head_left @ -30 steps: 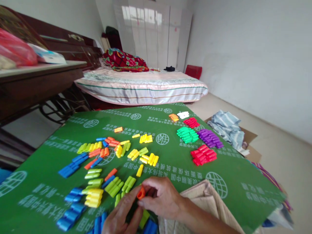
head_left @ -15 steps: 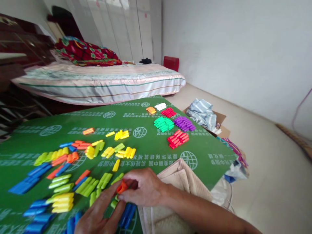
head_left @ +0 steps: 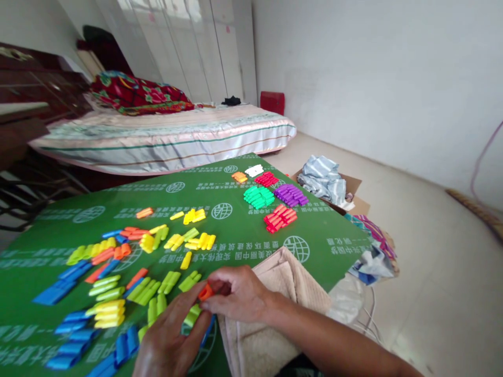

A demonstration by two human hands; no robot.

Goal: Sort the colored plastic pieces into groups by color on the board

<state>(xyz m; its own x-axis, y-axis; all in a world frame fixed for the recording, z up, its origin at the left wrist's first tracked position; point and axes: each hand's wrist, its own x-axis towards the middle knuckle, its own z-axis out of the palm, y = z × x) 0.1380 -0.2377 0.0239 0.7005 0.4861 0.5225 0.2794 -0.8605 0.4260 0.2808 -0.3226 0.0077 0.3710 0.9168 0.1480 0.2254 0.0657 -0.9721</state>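
Near the front of the green table [head_left: 236, 272], my two hands meet at a small orange plastic tube [head_left: 205, 292]. My right hand [head_left: 243, 296] pinches it between thumb and fingers. From the other side, my left hand [head_left: 175, 330] has its index fingertip against the tube and its thumb just below. Lime-green tubes [head_left: 192, 315] lie beneath the hands, partly hidden. Left of them are more lime-green tubes [head_left: 147, 291], a yellow bunch [head_left: 110, 314] and blue pieces [head_left: 126, 345]. A folded beige towel [head_left: 291, 277] lies under my right wrist.
Sorted bunches lie at the table's far right: red [head_left: 280, 218], green [head_left: 258, 197], purple [head_left: 291, 195], crimson [head_left: 266, 179], white [head_left: 254, 170] and light orange [head_left: 239, 177]. Yellow tubes [head_left: 206, 241] are mid-table. A box with cloth [head_left: 322, 178] stands beyond the right edge; a bed [head_left: 165, 141] is behind.
The view has shifted slightly. Both hands stay together at the orange tube, a little higher and further right in the picture. More of the lime-green tubes beside them shows now.
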